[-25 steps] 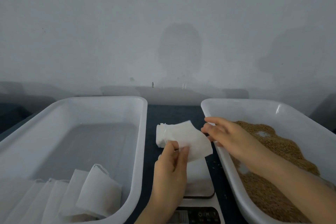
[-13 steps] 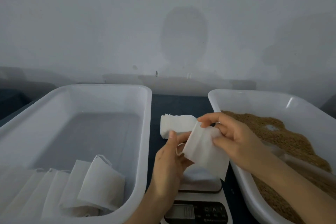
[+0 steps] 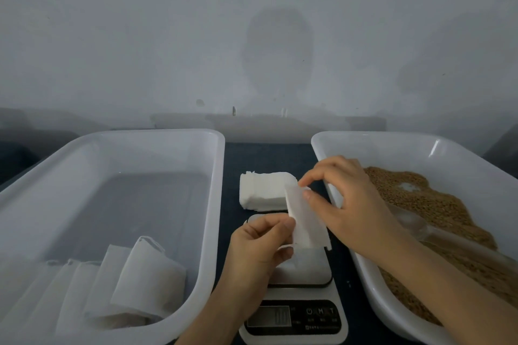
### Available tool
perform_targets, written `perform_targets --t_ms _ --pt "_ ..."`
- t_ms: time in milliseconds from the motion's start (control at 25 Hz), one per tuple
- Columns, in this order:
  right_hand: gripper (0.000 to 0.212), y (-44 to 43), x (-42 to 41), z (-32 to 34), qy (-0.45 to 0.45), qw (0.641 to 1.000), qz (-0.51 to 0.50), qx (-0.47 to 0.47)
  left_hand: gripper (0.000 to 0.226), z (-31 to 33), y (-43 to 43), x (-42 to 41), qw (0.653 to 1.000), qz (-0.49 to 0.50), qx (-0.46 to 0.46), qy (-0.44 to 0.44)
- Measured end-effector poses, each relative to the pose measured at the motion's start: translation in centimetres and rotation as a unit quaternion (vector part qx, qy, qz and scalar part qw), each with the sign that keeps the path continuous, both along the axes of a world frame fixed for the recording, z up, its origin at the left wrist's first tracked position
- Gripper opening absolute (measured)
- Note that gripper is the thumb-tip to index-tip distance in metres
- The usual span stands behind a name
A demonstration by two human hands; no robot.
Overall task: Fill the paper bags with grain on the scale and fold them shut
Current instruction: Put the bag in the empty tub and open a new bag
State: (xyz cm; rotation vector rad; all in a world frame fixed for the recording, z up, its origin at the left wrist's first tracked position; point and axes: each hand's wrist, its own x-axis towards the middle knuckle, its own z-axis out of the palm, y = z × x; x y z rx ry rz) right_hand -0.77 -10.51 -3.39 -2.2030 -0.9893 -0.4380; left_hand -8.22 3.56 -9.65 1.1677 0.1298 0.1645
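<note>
Dark tabletop (image 3: 266,157). L hand (image 3: 260,246), R hand (image 3: 350,204) both pinch one paper bag (image 3: 305,224), partly hiding scale (image 3: 297,316); bag stack (image 3: 263,190) behind, poss. scoop (image 3: 414,227) in grain tub (image 3: 378,137).

Glossy plastic tub (image 3: 215,176), matt paper bag (image 3: 305,221)

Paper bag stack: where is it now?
Head view, centre: the stack of paper bags lies on the dark tabletop between the left tub and the grain tub, just behind the scale.
</note>
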Motion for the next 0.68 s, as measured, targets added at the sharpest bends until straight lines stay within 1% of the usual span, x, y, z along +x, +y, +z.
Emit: perform_targets --t_ms 40,120,200,280,520,600,680 --pt "0.006 0.12 -0.20 -0.02 0.004 1.000 0.014 0.001 0.032 0.07 0.06 -0.01 1.000 0.002 -0.023 0.000" --pt "0.006 0.43 -0.60 -0.13 0.055 0.997 0.056 0.001 0.032 0.15 0.31 0.04 0.999 0.008 -0.051 -0.008" --pt "0.011 0.64 -0.80 -0.31 0.109 0.990 0.088 0.000 0.026 0.26 0.49 0.06 0.999 0.013 -0.049 -0.014" --pt "0.013 0.66 -0.85 -0.41 0.137 0.985 0.105 0.000 0.024 0.36 0.49 0.02 0.999 0.014 -0.044 -0.019" --pt "0.018 0.58 -1.00 -0.22 0.170 0.979 0.111 0.014 0.031 0.46 0.32 -0.14 0.999 0.030 0.001 -0.016" --pt "0.016 0.60 -1.04 -0.22 0.165 0.981 0.105 0.010 0.029 0.50 0.21 -0.19 0.999 0.039 0.024 -0.027" --pt "0.011 0.62 -1.03 -0.20 0.159 0.983 0.093 0.007 0.024 0.58 0.02 -0.30 0.995 0.058 0.065 -0.044"
